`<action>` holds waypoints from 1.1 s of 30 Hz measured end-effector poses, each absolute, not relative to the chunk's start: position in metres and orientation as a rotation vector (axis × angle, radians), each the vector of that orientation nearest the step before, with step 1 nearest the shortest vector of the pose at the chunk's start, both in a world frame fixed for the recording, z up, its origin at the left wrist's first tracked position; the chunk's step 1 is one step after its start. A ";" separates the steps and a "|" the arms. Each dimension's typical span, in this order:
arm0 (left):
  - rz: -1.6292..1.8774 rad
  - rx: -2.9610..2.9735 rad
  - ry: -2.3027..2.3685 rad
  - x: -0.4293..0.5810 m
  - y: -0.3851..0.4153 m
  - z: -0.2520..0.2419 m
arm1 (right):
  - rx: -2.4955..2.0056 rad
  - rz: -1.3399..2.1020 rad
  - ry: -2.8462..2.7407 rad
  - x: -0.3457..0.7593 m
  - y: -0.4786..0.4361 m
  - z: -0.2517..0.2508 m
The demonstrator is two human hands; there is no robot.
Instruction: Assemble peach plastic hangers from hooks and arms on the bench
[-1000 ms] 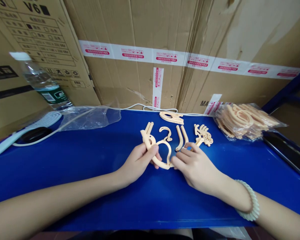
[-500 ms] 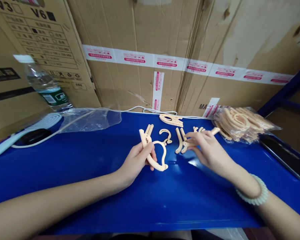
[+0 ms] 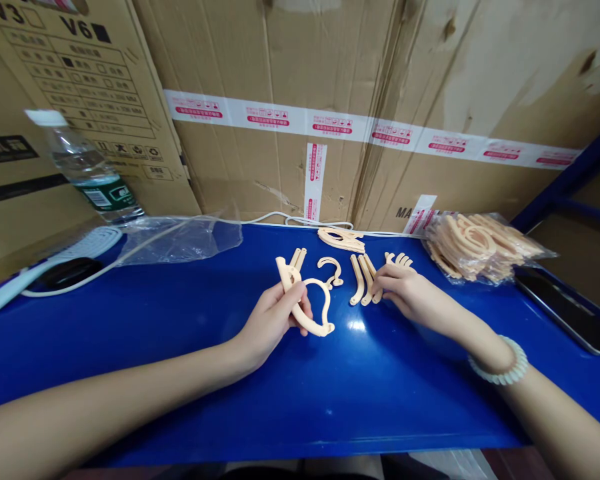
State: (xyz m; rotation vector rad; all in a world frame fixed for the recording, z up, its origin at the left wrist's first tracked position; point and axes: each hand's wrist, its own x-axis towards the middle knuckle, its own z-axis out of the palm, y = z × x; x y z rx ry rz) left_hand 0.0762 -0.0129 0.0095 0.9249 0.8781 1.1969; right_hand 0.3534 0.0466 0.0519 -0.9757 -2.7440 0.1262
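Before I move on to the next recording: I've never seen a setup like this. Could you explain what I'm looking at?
There is no machine here, just one person's two bare hands. Every picture comes from a single camera worn on the head, looking forward and down.

The left hand holds a looped beige piece. The right hand has its fingers at the rightmost of three curved strips; whether it grips that strip is hard to tell.

Also on the blue table are a loose hook, a clear bag of similar beige pieces, a water bottle and a dark phone-like object. Cardboard stands behind.
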 end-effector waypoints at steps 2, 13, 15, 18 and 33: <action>1.192 0.918 0.878 0.076 -0.013 0.011 | -0.980 0.149 -2.752 0.352 0.045 0.054; 1.085 1.128 0.821 0.073 -0.016 0.008 | -0.778 0.055 -2.601 0.323 0.013 0.053; 1.086 1.240 0.842 0.074 -0.018 0.006 | -0.701 0.086 -2.615 0.316 0.005 0.051; 1.067 1.416 0.856 0.073 -0.020 0.007 | -0.668 0.129 -2.645 0.311 -0.003 0.051; 1.148 1.905 1.018 0.066 -0.020 0.016 | -0.667 1.216 -2.060 0.312 -0.004 0.053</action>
